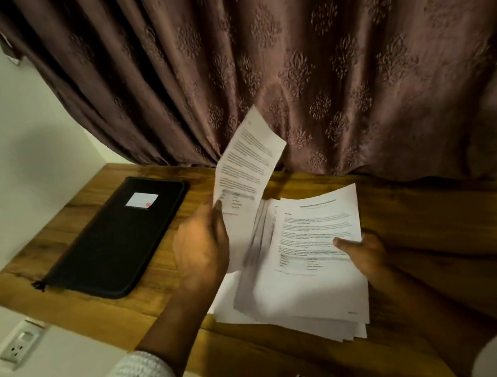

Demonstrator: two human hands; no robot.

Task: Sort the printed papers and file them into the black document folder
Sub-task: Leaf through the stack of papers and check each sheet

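A stack of printed papers (310,280) lies on the wooden table (445,220), slightly fanned. My left hand (201,249) pinches one printed sheet (246,162) by its lower edge and holds it lifted and curled above the stack's left side. Another sheet under it looks blurred and raised. My right hand (365,254) holds the stack's right edge, thumb pressed on the top page. The black document folder (116,238) lies closed to the left on the table, with a small white label (142,200) on its cover and a zip pull at its near corner.
A brown patterned curtain (282,49) hangs right behind the table. A white wall borders the table on the left, with a power socket (19,345) below the table edge. Bare wood shows to the right of the stack.
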